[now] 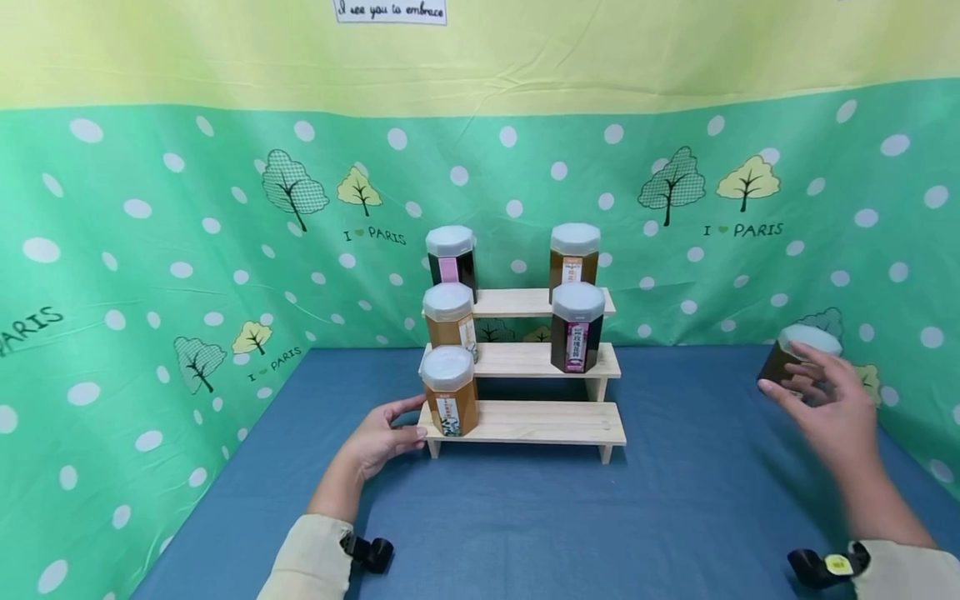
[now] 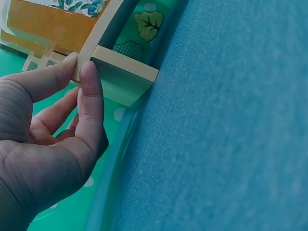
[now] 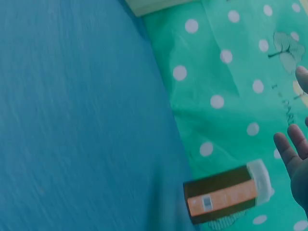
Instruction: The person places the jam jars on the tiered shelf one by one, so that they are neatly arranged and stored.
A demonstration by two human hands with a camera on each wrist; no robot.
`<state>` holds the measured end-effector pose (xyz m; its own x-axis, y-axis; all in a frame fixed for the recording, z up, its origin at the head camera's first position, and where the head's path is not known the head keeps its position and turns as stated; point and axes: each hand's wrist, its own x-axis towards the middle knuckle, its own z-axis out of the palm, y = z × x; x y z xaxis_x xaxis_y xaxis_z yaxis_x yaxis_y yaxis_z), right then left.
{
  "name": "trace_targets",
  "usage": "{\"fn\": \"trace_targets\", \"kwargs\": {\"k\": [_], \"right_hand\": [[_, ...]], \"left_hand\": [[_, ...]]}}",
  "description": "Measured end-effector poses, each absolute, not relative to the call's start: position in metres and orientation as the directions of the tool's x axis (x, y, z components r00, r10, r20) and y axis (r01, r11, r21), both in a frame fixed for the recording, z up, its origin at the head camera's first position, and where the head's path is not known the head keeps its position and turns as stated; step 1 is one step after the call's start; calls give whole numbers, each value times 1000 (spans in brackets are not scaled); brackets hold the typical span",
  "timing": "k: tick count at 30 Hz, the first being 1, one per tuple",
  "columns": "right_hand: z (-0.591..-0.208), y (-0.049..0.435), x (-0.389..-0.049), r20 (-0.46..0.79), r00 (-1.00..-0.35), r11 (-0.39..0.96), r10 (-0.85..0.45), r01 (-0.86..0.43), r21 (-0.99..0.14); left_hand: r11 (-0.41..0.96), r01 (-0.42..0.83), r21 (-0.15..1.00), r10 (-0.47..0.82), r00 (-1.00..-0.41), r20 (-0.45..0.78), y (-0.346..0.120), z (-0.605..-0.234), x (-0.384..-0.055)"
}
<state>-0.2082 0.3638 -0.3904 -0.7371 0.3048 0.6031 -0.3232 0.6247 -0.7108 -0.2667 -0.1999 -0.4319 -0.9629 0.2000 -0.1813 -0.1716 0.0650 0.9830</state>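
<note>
My left hand [image 1: 384,437] pinches the left end of the lowest tier of a wooden three-step display rack [image 1: 551,422], thumb and index finger on its edge in the left wrist view. Just above those fingers, an amber jar with a white lid [image 1: 450,396] stands on that tier. Far to the right, my right hand [image 1: 832,396] overlaps a dark brown, white-lidded jar [image 1: 778,362] in the head view. The right wrist view shows this jar's orange label with a barcode [image 3: 221,196], and a gap between it and the spread fingers [image 3: 288,156].
On the middle tier are an amber jar [image 1: 448,312] and a dark jar with a magenta label [image 1: 576,333]. The top tier bears a dark jar [image 1: 452,257] and a brown jar [image 1: 574,258]. A dotted green curtain [image 1: 517,183] hangs behind the blue tabletop [image 1: 510,525].
</note>
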Motion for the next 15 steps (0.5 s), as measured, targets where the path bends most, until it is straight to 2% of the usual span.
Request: {"fn": "trace_targets", "kwargs": {"k": [11, 15], "right_hand": [[-394, 392, -217, 527, -759, 627, 383, -205, -752], [-400, 402, -224, 468, -771, 616, 433, -126, -777]], "left_hand": [[64, -168, 984, 204, -963, -178, -200, -433, -268], [65, -169, 983, 203, -963, -179, -201, -434, -268]]}}
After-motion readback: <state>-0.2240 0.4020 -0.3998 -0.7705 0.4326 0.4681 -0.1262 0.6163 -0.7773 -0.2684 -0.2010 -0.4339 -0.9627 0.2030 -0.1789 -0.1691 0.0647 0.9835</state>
